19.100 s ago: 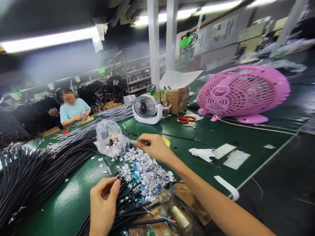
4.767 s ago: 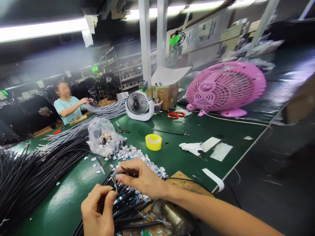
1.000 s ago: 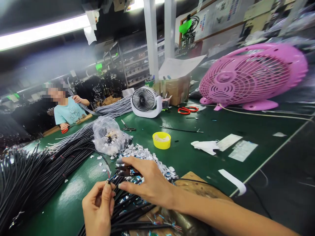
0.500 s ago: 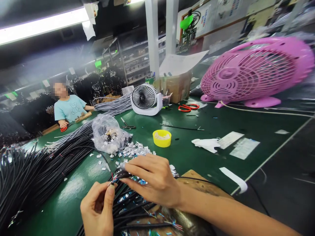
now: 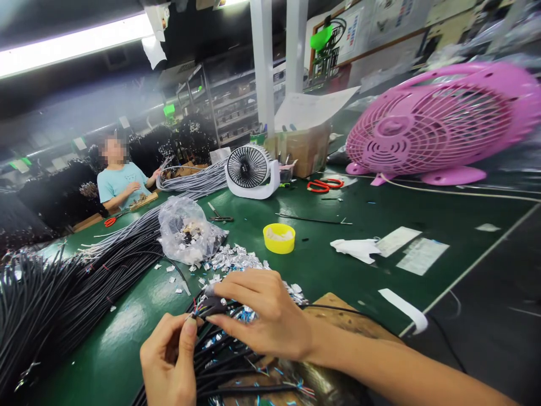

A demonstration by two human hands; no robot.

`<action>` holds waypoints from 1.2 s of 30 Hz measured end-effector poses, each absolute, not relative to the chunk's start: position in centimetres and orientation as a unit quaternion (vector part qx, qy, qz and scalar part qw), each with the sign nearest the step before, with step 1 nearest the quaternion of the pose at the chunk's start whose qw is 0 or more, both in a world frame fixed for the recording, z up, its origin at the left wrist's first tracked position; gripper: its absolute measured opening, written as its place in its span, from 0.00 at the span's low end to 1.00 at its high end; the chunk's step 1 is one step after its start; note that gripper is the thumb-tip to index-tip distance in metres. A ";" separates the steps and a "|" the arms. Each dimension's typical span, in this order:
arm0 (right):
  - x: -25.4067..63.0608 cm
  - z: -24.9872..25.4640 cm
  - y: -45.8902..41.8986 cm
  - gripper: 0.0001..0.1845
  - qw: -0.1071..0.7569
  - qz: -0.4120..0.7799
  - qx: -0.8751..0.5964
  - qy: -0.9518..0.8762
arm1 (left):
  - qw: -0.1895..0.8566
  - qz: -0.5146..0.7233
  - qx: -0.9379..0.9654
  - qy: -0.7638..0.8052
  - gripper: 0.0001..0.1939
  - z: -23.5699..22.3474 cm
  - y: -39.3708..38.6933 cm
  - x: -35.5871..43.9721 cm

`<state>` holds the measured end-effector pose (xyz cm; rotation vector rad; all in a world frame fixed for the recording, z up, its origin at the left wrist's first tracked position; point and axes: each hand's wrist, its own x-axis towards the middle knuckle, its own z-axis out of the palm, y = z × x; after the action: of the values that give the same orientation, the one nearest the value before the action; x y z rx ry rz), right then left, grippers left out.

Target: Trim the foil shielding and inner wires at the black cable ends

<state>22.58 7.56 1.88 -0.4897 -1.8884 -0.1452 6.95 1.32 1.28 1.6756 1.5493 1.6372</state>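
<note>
My left hand is closed in a pinch, thumb against forefinger, at the stripped end of a black cable. Thin coloured wires stick up at its fingertips. My right hand reaches in from the right, its fingers closed around the dark cable just beside those wires. A grey cover sits on one of its fingertips. The palm side of the right hand is hidden. Under both hands lie more black cables, some ending in bare coloured wires.
Foil scraps lie beyond my hands, beside a clear plastic bag and a yellow dish. Cable bundles cover the left. Behind stand a white fan, red-handled scissors and a pink fan. A co-worker sits across.
My hands have barely shifted and keep the same hold at the cable end. Across the table, the co-worker has lifted a hand away from the red-handled scissors and up to the chest.
</note>
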 end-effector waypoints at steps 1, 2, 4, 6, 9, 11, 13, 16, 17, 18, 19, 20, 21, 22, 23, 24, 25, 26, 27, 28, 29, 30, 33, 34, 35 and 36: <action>22.6 1.8 7.6 0.11 0.563 -0.038 -0.205 -0.800 | 0.164 0.575 0.589 0.544 0.12 1.3 1.3 6.9; 22.6 1.8 7.6 0.11 0.568 -0.012 -0.202 -0.797 | 0.162 0.576 0.590 0.543 0.13 1.3 1.3 6.9; 22.6 1.8 7.5 0.12 0.574 0.057 -0.201 -0.791 | 0.159 0.578 0.593 0.538 0.13 1.3 1.3 6.9; 22.6 2.0 7.4 0.11 0.571 0.139 -0.212 -0.781 | 0.153 0.580 0.597 0.533 0.11 1.4 1.3 6.9; 22.4 2.3 7.3 0.08 0.551 0.238 -0.217 -0.770 | 0.128 0.584 0.607 0.523 0.08 1.6 1.2 7.2; 22.1 2.2 7.3 0.07 0.539 0.289 -0.191 -0.768 | 0.106 0.587 0.614 0.517 0.06 1.7 1.1 7.4; 21.9 1.9 7.3 0.07 0.530 0.327 -0.167 -0.764 | 0.086 0.588 0.620 0.513 0.05 1.8 1.0 7.5; 21.8 1.4 7.4 0.05 0.524 0.349 -0.169 -0.758 | 0.069 0.584 0.628 0.510 0.05 1.8 0.9 7.6; 21.8 1.3 7.4 0.05 0.520 0.355 -0.170 -0.759 | 0.065 0.582 0.631 0.509 0.05 1.8 0.9 7.6; 21.8 1.2 7.4 0.04 0.515 0.363 -0.167 -0.758 | 0.061 0.581 0.633 0.508 0.06 1.8 0.9 7.6; 21.8 1.3 7.4 0.05 0.510 0.373 -0.164 -0.757 | 0.058 0.579 0.636 0.507 0.06 1.9 1.0 7.6; 21.8 1.3 7.4 0.05 0.505 0.386 -0.162 -0.755 | 0.055 0.577 0.639 0.506 0.06 1.9 1.0 7.5; 21.8 1.5 7.4 0.06 0.500 0.399 -0.163 -0.751 | 0.052 0.575 0.642 0.504 0.06 1.9 1.0 7.4; 21.8 1.6 7.5 0.06 0.497 0.412 -0.167 -0.745 | 0.050 0.574 0.645 0.502 0.06 1.9 1.0 7.4; 21.8 1.7 7.5 0.07 0.495 0.426 -0.173 -0.737 | 0.048 0.572 0.648 0.501 0.06 1.9 0.9 7.4; 21.8 1.9 7.6 0.07 0.493 0.442 -0.179 -0.728 | 0.047 0.569 0.651 0.500 0.06 2.0 0.9 7.3; 21.8 2.0 7.6 0.07 0.490 0.459 -0.183 -0.718 | 0.046 0.567 0.654 0.499 0.06 2.0 0.9 7.3; 21.9 2.0 7.7 0.08 0.487 0.475 -0.184 -0.709 | 0.046 0.564 0.657 0.498 0.07 2.0 0.9 7.3; 21.9 2.1 7.7 0.09 0.483 0.490 -0.184 -0.702 | 0.045 0.562 0.660 0.496 0.07 2.1 0.9 7.4; 22.0 2.1 7.7 0.10 0.476 0.501 -0.183 -0.699 | 0.045 0.560 0.664 0.494 0.08 2.1 0.9 7.4; 22.1 2.1 7.8 0.11 0.468 0.507 -0.184 -0.700 | 0.045 0.558 0.667 0.492 0.08 2.1 0.9 7.4; 22.2 2.0 7.8 0.12 0.461 0.509 -0.183 -0.704 | 0.044 0.557 0.669 0.490 0.08 2.1 0.9 7.5; 22.4 1.9 7.7 0.11 0.454 0.492 -0.183 -0.720 | 0.039 0.554 0.674 0.488 0.08 2.2 0.9 7.6; 22.4 2.0 7.6 0.11 0.459 0.479 -0.181 -0.726 | 0.036 0.552 0.674 0.489 0.09 2.1 0.9 7.6; 22.4 2.0 7.6 0.10 0.467 0.463 -0.178 -0.732 | 0.034 0.551 0.675 0.490 0.09 2.1 0.9 7.6; 22.4 2.1 7.5 0.10 0.476 0.442 -0.176 -0.740 | 0.031 0.549 0.675 0.493 0.09 2.0 0.9 7.6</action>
<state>22.43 7.48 2.05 -0.4308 -1.8085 1.0807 7.64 0.95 2.05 2.0796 1.5182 1.6904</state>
